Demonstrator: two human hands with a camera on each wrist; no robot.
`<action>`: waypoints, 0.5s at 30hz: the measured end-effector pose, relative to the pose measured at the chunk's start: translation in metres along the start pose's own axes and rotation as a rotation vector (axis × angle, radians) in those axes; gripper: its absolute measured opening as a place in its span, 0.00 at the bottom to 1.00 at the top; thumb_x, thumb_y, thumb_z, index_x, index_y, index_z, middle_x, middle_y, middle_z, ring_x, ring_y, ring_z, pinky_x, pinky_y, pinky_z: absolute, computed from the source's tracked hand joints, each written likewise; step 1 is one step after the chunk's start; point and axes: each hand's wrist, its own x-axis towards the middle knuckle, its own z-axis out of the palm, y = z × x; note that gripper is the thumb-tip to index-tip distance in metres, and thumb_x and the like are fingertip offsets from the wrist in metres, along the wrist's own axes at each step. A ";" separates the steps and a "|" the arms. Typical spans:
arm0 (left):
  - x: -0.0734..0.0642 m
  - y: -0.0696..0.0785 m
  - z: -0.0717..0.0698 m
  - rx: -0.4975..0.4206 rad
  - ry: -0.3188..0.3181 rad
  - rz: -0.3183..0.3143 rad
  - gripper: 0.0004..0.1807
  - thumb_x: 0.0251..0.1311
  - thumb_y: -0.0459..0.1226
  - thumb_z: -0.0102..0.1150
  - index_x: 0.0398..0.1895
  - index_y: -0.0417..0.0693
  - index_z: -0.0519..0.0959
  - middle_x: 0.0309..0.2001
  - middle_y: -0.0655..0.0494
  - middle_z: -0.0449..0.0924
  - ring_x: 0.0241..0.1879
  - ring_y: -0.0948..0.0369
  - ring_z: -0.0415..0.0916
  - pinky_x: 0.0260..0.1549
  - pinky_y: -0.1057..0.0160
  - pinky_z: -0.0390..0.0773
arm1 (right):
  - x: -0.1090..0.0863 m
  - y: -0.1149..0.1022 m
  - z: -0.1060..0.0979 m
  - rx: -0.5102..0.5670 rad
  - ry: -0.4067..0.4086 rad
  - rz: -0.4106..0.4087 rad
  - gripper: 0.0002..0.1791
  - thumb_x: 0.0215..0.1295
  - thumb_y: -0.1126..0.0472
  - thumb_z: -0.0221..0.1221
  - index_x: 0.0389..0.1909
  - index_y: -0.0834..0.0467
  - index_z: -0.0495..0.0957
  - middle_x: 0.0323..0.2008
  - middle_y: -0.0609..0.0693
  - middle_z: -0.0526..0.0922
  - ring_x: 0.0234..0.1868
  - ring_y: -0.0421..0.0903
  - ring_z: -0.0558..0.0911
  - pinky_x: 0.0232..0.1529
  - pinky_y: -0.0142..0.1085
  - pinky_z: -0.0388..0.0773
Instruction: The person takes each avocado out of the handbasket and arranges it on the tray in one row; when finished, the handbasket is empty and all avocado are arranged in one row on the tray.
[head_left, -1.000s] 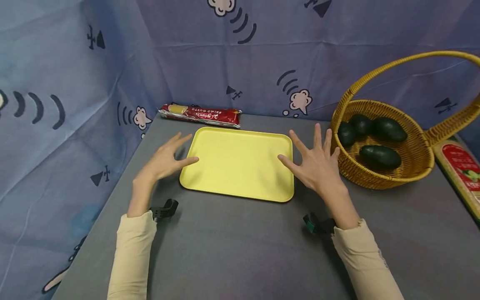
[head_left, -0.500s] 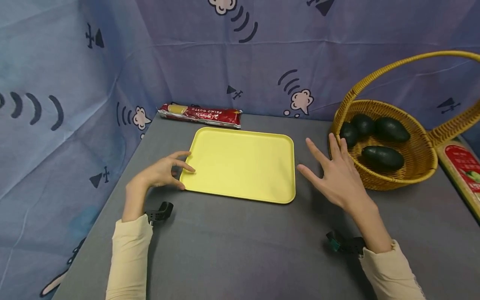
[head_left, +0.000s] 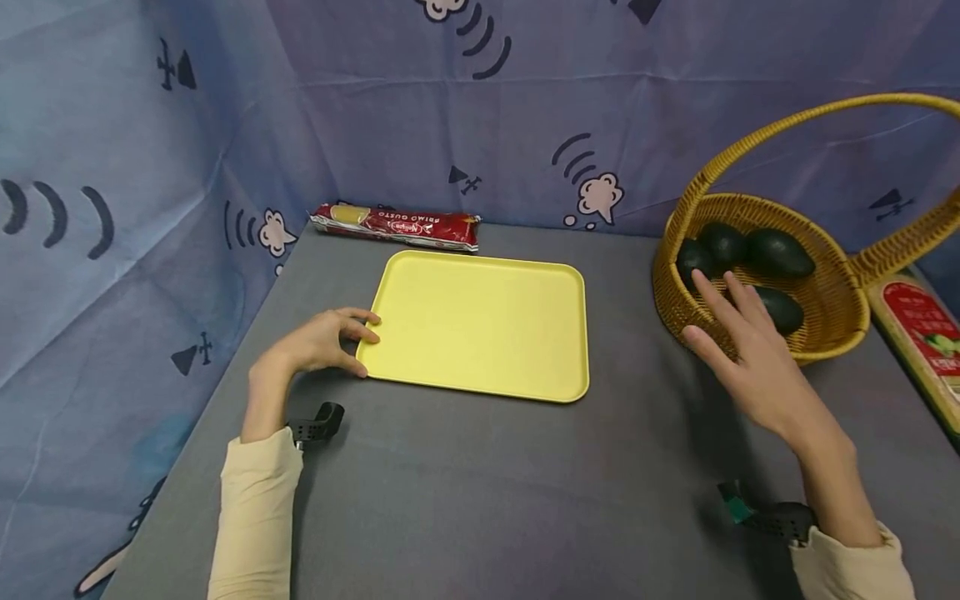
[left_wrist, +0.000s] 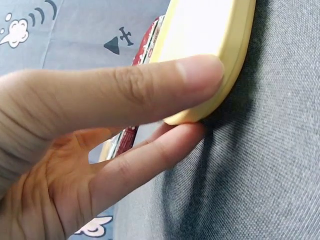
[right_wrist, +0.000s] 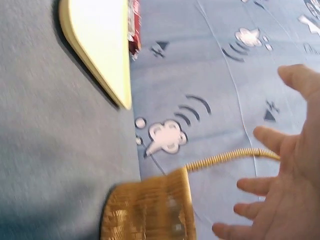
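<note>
A yellow rectangular tray (head_left: 480,325) lies flat on the grey table. My left hand (head_left: 322,340) grips its near left corner, the thumb at the corner and fingers over the left edge. In the left wrist view the thumb lies along the tray's rim (left_wrist: 239,52) and a finger touches the corner. My right hand (head_left: 757,375) hovers over the near side of a yellow wicker basket (head_left: 675,304), fingers spread and holding nothing. Several dark green avocados (head_left: 780,252) sit in the basket, one partly hidden behind the fingers. The right wrist view shows the basket's side (right_wrist: 145,210) below the spread hand (right_wrist: 295,170).
Behind the tray lies a red pasta packet (head_left: 405,227), close to the patterned cloth backdrop (head_left: 510,150). A green and red package (head_left: 918,329) lies right of the basket, cut off by the view's edge. The basket's tall handle (head_left: 810,112) arches above it.
My left hand has lowered from above the tray onto its near left corner and taken hold. The right hand has moved right, from the tray's right edge to over the basket.
</note>
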 end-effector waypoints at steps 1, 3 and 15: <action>0.000 0.000 0.000 -0.006 0.001 -0.006 0.26 0.44 0.31 0.75 0.50 0.33 0.81 0.63 0.41 0.68 0.63 0.44 0.64 0.59 0.46 0.66 | -0.001 0.003 -0.003 0.025 0.016 -0.014 0.33 0.75 0.52 0.45 0.76 0.40 0.43 0.75 0.58 0.35 0.74 0.59 0.30 0.61 0.71 0.26; 0.000 -0.001 0.000 -0.018 -0.001 -0.015 0.26 0.44 0.31 0.75 0.50 0.33 0.81 0.64 0.42 0.68 0.64 0.44 0.63 0.60 0.45 0.65 | -0.004 0.010 -0.010 0.068 0.043 -0.033 0.32 0.76 0.55 0.44 0.76 0.40 0.44 0.75 0.58 0.37 0.74 0.57 0.33 0.62 0.70 0.26; -0.001 -0.004 0.000 -0.059 -0.010 -0.018 0.25 0.48 0.33 0.73 0.52 0.33 0.80 0.65 0.41 0.67 0.67 0.43 0.59 0.63 0.43 0.60 | -0.017 0.041 -0.031 0.119 0.134 -0.012 0.31 0.76 0.60 0.40 0.76 0.40 0.45 0.76 0.45 0.42 0.75 0.46 0.41 0.72 0.47 0.37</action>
